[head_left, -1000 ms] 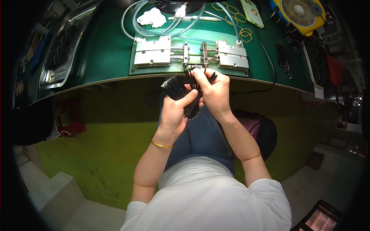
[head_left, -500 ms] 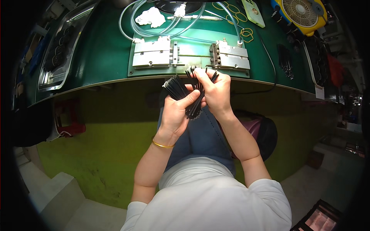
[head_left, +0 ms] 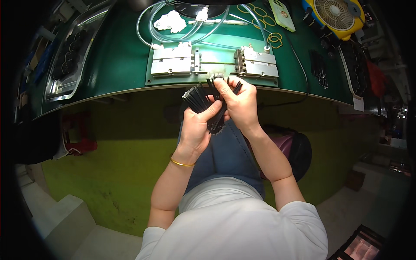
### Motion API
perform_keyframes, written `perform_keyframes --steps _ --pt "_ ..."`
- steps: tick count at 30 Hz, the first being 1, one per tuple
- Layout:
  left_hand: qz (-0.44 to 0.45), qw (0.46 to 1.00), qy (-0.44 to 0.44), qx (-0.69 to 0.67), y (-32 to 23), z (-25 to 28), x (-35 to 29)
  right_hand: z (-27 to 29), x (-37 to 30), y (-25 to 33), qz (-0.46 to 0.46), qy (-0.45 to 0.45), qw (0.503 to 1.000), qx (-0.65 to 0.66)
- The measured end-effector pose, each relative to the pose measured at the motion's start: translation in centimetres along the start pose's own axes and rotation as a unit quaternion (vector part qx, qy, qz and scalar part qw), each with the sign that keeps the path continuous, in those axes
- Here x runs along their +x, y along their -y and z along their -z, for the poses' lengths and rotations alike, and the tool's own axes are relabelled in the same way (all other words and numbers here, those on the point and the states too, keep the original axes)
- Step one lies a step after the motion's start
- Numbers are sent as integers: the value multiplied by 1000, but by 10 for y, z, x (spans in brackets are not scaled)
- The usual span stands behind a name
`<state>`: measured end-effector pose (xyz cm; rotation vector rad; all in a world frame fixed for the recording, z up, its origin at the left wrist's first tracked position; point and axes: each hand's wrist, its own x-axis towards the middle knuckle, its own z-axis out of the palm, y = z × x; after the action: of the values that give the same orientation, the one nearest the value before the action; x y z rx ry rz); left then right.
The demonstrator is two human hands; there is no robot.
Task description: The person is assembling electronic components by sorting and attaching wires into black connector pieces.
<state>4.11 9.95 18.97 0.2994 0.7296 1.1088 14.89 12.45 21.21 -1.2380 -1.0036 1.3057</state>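
Note:
My left hand grips a bundle of thin black sticks, which fan out above my thumb. My right hand is closed over the same bundle from the right, its fingertips pinching a few sticks near the table's front edge. Both hands hover over my lap, just in front of a metal fixture with two silver blocks on the green table. Clear tubes run from the fixture toward the back.
A metal tray with dark round parts lies at the left. A yellow fan, rubber bands, a green phone-like case and more black sticks sit at the right. A white rag lies at the back.
My hands and the bundle have shifted slightly up toward the table edge; the two silver blocks now stand farther apart than a second ago.

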Motion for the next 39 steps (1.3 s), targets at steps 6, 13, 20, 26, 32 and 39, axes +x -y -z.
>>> perform_keyframes --steps 6,13,20,26,32,39 --pt "0 1000 -7 9 0 -1 -1 -3 0 -3 7 -31 999 -8" --pt "0 1000 -15 3 1 0 2 -3 3 -5 16 -44 999 -10" --pt "-3 1000 -11 -2 2 1 4 0 6 -6 -13 -37 999 4" --pt "-4 1000 -2 -9 1 -3 3 0 8 -11 -8 -42 999 25" --pt "-2 1000 -9 -8 0 -2 1 -4 -1 3 -8 -21 1000 12" --pt "-9 1000 -9 -3 2 -2 -2 -4 -2 2 -8 -26 1000 -14"
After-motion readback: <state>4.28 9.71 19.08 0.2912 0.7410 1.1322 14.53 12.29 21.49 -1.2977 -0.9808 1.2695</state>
